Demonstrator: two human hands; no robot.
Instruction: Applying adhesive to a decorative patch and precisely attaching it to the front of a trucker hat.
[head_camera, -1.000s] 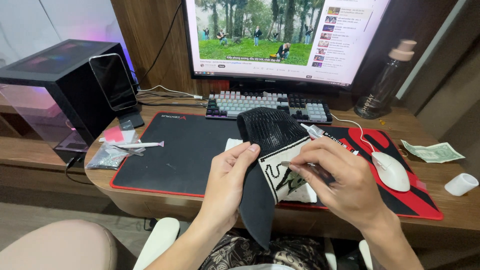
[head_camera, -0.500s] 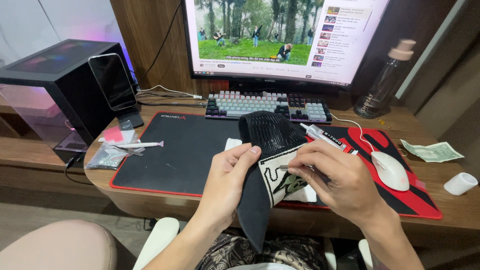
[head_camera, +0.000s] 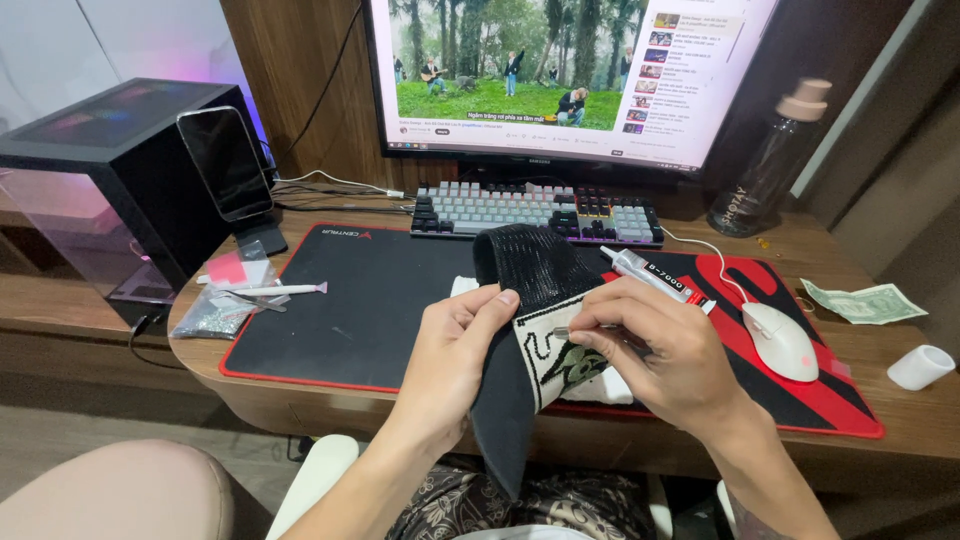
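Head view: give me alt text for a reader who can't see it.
A person's left hand holds up a black fabric piece bearing a white patterned patch, while the right hand presses a thin tool to the patch. They sit at a wooden desk with a black and red mat, keyboard, white mouse and glue tube.

Black knitted fabric piece, draped and folded lengthwise, pinched at its left edge under the left-hand fingers, bearing a white beaded patch with green motif just below the right-hand fingertips.
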